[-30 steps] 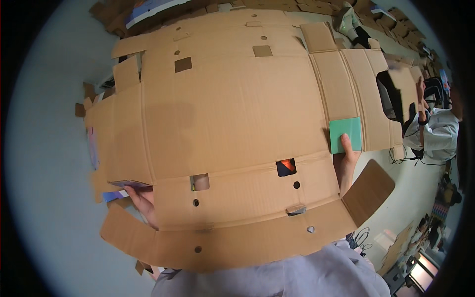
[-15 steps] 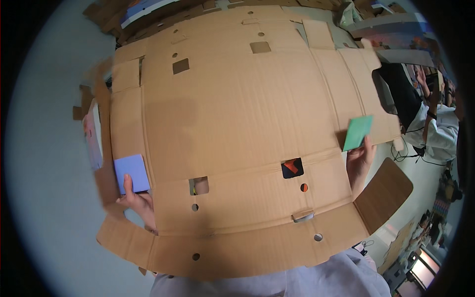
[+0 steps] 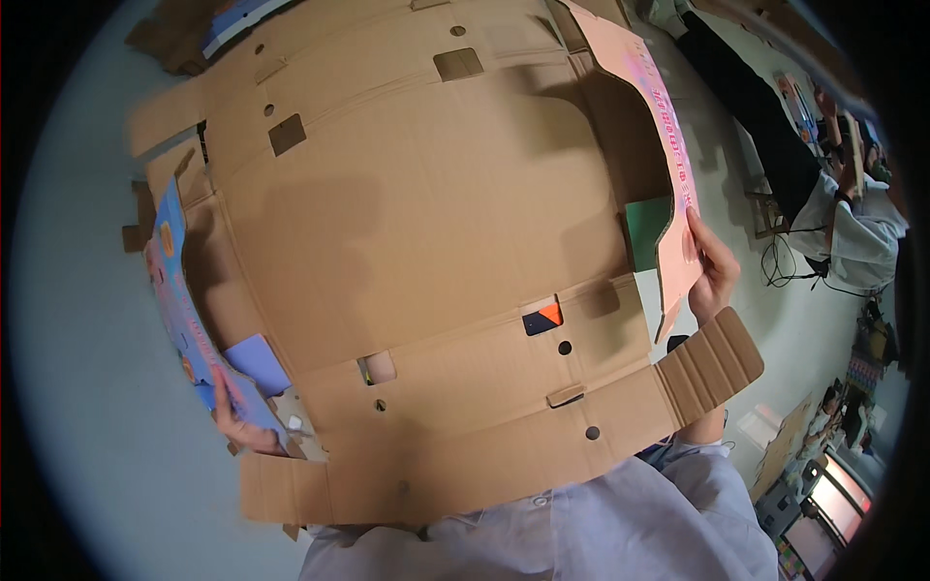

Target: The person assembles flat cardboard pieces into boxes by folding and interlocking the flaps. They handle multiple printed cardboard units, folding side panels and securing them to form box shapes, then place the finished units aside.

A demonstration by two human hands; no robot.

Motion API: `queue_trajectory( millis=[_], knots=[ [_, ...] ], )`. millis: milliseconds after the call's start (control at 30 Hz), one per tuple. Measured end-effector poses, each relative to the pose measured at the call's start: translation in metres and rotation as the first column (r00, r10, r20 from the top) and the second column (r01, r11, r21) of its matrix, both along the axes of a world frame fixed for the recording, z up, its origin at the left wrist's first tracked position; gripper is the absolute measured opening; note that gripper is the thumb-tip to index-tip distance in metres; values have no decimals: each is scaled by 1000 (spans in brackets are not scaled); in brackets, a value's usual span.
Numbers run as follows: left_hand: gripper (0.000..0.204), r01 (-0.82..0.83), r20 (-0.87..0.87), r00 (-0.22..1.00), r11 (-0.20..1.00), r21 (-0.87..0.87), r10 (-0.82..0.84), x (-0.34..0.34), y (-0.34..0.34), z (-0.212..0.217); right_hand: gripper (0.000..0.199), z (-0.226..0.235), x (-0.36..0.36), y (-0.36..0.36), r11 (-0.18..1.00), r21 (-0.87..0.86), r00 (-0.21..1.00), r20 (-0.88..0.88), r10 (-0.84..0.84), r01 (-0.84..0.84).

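Observation:
A large brown cardboard box blank point(image 3: 417, 223) spreads before me, its side flaps folded up. My left hand point(image 3: 244, 428) presses its fingers on the blue and pink printed outer face of the left flap point(image 3: 179, 300). Inside that flap shows a purple square point(image 3: 258, 362), partly covered. My right hand point(image 3: 715, 269) grips the pink printed right flap point(image 3: 668, 145), fingers on its outer face. A green square point(image 3: 647, 232) shows on the inner side there, partly behind the flap's edge. The blank has several square and round holes.
A person in a white top and dark trousers point(image 3: 857, 232) is at the right, near black cables point(image 3: 780, 266). A lit screen point(image 3: 838, 494) stands at the lower right. More cardboard point(image 3: 170, 39) lies at the far left. The floor point(image 3: 87, 339) is pale grey.
Both side flaps have swung up and inward, so their printed outer faces show. My hands have shifted from the coloured squares to those faces. The blank has tilted and moved left.

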State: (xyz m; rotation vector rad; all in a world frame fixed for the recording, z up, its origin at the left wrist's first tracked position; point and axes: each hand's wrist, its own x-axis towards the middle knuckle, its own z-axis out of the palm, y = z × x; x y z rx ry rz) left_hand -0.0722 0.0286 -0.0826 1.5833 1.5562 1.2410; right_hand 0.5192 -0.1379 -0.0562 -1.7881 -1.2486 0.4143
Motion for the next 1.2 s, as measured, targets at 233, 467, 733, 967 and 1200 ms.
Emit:
queue_trajectory(
  millis=[233,467,733,967,1200],
  knots=[
    [53,123,-256,960,992,23,-113,10,-6,5,51,24,-11,19,974,6,973,46,226,-227],
    [71,440,387,852,882,-167,-352,-6,0,26,45,40,-6,19,936,109,849,-394,350,-335],
    [79,177,202,968,976,-130,-149,38,2,29,61,33,-25,17,997,-41,891,-449,-75,64],
    [64,352,481,869,830,-433,-118,29,20,24,48,24,-14,23,979,-203,782,-615,-101,-33],
    [51,347,374,915,774,-530,-155,1,34,42,55,30,0,9,962,-233,755,-654,-45,-144]
  ],
)
